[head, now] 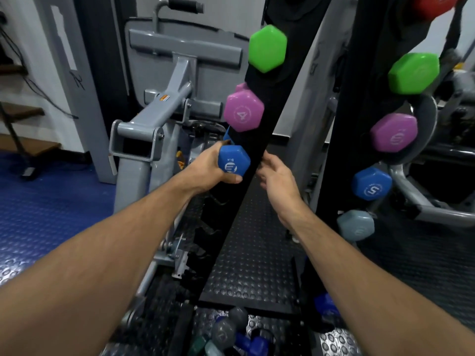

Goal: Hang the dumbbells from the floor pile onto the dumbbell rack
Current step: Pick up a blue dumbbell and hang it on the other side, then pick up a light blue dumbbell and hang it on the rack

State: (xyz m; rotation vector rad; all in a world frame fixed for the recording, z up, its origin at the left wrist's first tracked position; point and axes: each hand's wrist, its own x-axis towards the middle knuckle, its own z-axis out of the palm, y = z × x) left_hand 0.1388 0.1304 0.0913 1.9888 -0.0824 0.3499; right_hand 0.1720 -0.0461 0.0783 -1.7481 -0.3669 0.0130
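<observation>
My left hand point(209, 169) grips a blue dumbbell point(234, 161) and holds it against the left black upright of the dumbbell rack point(246, 176), just under a purple dumbbell point(243, 111) and a green one point(268, 48). My right hand point(276, 176) touches the same upright's right edge, fingers loosely curled, holding nothing. The right upright point(344, 140) carries green point(413, 73), purple point(394, 132), blue point(372, 184) and grey point(356, 225) dumbbells. The floor pile point(232, 335) of grey, blue and teal dumbbells lies at the bottom between my forearms.
A grey weight machine point(154, 119) stands directly behind the rack's left side. A black studded mat point(257, 265) covers the floor between the uprights, blue flooring point(51, 201) lies to the left. Another machine's curved metal frame point(424, 201) sits at the right.
</observation>
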